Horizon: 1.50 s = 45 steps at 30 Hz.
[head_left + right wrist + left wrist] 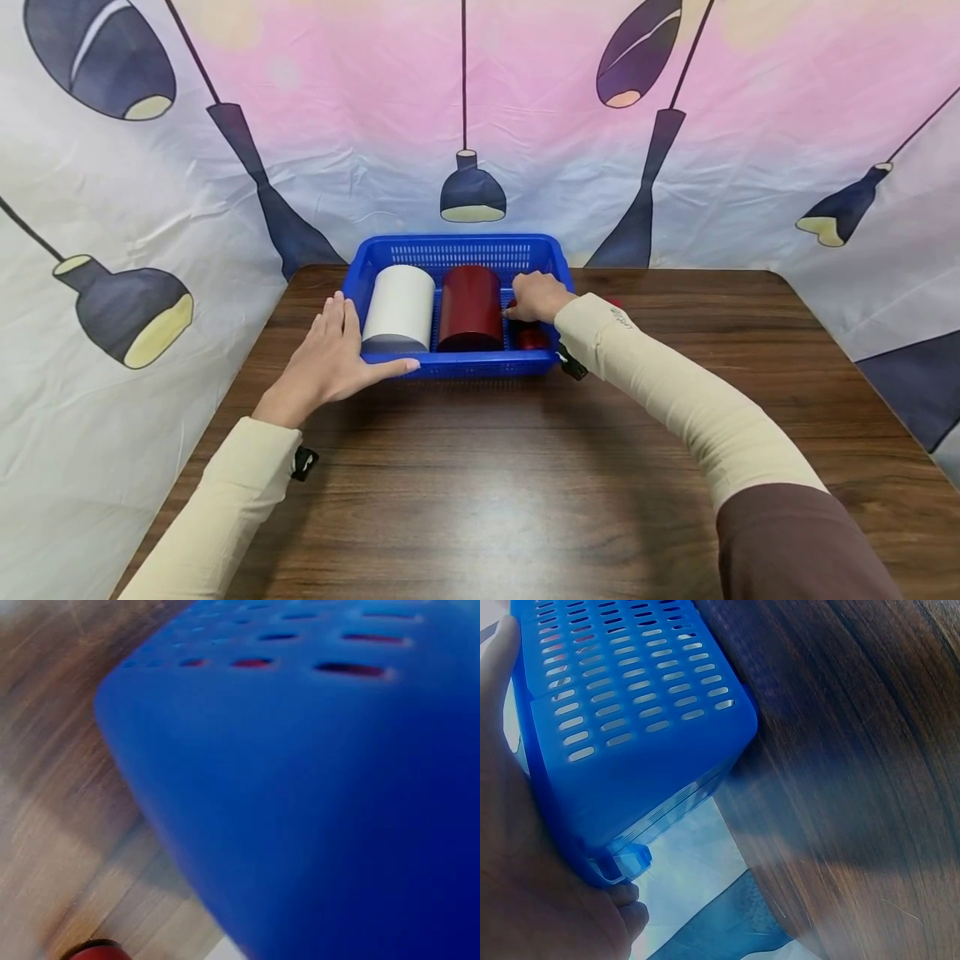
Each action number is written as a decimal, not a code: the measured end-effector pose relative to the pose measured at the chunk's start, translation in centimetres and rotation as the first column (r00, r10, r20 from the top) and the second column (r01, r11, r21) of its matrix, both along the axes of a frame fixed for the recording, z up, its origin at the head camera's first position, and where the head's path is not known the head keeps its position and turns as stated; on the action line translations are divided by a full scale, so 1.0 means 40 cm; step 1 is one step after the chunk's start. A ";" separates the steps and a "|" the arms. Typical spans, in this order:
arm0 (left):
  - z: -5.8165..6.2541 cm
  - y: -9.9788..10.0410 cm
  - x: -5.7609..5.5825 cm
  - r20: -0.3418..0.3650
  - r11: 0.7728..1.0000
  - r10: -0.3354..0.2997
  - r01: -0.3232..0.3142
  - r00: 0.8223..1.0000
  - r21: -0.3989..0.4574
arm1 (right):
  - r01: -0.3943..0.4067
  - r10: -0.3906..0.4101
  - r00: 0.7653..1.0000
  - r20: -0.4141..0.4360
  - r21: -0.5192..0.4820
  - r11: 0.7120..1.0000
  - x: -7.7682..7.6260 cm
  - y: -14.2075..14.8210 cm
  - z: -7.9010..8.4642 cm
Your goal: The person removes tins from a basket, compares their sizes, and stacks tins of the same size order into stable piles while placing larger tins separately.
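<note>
A blue plastic basket point(487, 360) with slotted walls stands at the back of the table. Inside it a white cylinder point(400, 304) lies on its side, with a dark red cylinder point(471, 307) beside it. My left hand point(324, 354) rests on the basket's front left corner, fingers straight along the side and thumb along the front rim. Inside the right end, my right hand point(538, 297) has curled fingers on a smaller dark red object point(532, 338). The hand covers much of that object, so its kind is hidden. In the right wrist view the basket wall point(247, 765) blocks the hand.
Just right of the basket a red object point(615, 302) shows partly behind the right sleeve; its dark-rimmed end point(97, 951) appears in the right wrist view. The brown wooden table point(465, 483) extends toward me. A printed cloth point(360, 108) hangs behind it.
</note>
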<state>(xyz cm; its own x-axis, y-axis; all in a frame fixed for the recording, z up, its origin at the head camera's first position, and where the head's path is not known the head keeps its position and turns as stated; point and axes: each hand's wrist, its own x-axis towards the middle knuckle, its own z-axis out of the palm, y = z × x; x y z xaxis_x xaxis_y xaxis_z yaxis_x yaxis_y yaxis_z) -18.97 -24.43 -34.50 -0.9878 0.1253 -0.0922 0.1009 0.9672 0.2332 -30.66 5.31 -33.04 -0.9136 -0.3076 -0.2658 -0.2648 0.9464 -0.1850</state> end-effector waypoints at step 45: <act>0.005 0.006 0.001 0.010 1.000 0.002 -0.002 1.000 -0.006 | -0.017 0.004 0.993 -0.118 -0.110 0.994 -0.018 0.037 0.058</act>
<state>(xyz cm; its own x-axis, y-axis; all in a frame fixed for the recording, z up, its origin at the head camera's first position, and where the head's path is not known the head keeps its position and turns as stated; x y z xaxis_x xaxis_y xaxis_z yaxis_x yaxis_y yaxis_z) -18.92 -24.20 -34.29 -0.9871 0.1224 -0.1032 0.0962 0.9687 0.2286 -31.38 6.79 -30.72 -0.9330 -0.3390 -0.1205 -0.3009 0.9188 -0.2553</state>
